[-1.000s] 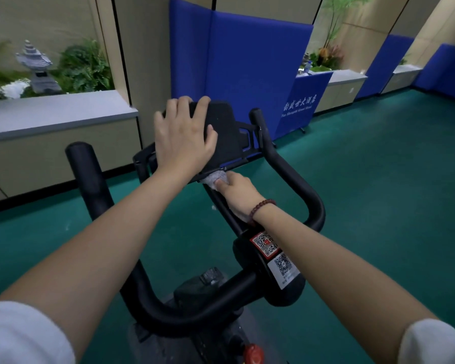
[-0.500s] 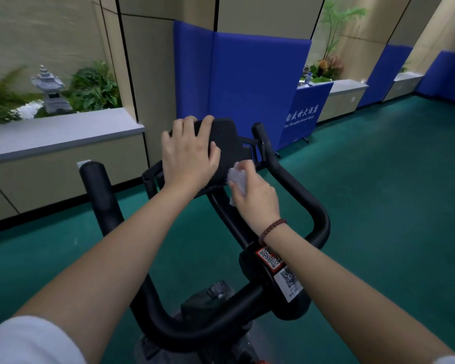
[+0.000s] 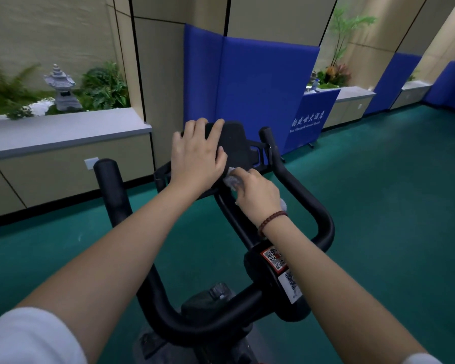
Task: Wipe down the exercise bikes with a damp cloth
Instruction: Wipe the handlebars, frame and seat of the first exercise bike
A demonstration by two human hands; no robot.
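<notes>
A black exercise bike [image 3: 307, 203] stands right in front of me, its handlebars curving up on both sides. My left hand [image 3: 195, 156] lies over the left part of the black console [image 3: 235, 145], fingers curled over its top edge. My right hand [image 3: 258, 194] grips a crumpled pale cloth [image 3: 231, 179] and presses it against the lower edge of the console, just above the centre stem. A bit of the cloth also sticks out by my right wrist. QR stickers [image 3: 280, 264] sit on the stem hub.
Green carpet [image 3: 378, 193] spreads to the right. A grey ledge with cabinets [image 3: 63, 132] and plants runs along the left wall. Blue padded panels [image 3: 247, 82] and a blue banner [image 3: 310, 119] stand behind the bike.
My right hand has shifted with the cloth from the console's right face down to its lower edge near my left thumb. The left hand stays on the console.
</notes>
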